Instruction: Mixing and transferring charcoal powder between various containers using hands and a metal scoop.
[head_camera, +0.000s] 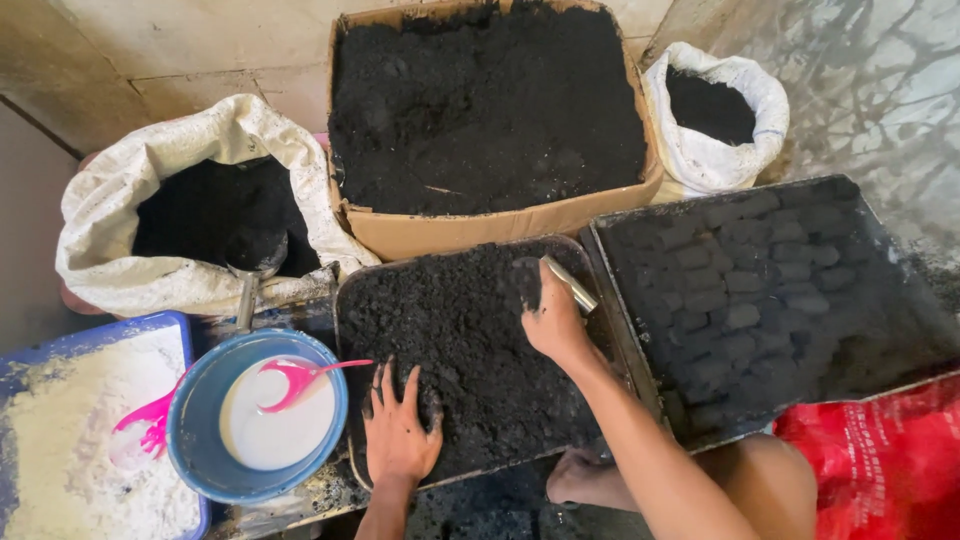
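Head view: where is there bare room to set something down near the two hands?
Little. The floor behind the left sack, beside the cardboard box, is bare. The left hand and right hand fill the mix tray; the briquette tray, bowl and flour tray crowd the rest.
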